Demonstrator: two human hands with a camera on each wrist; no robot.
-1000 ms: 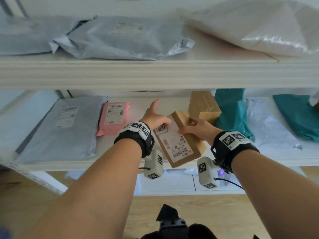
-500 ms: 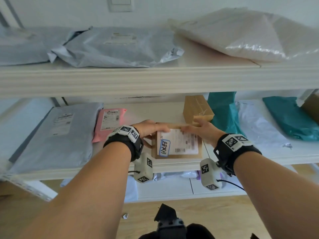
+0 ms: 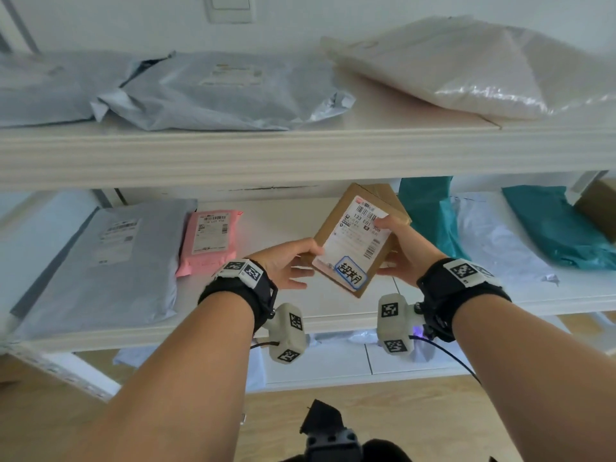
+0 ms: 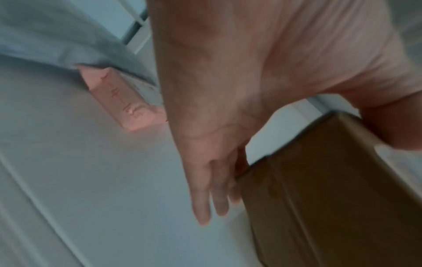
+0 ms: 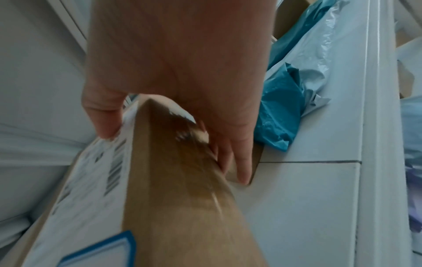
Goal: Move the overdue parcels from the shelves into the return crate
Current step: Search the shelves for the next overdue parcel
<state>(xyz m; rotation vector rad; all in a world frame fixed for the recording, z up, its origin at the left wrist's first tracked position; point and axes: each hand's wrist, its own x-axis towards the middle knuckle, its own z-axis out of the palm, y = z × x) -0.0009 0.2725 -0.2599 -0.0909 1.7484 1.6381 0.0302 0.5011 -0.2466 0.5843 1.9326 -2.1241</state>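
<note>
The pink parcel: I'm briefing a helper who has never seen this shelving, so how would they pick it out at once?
Start at the middle shelf of the white rack, under the top shelf with the grey bags. On its left half lies a big grey mailer, and the pink parcel lies flat against its right edge, left of the left hand. It is the only pink parcel there, small and padded.
</note>
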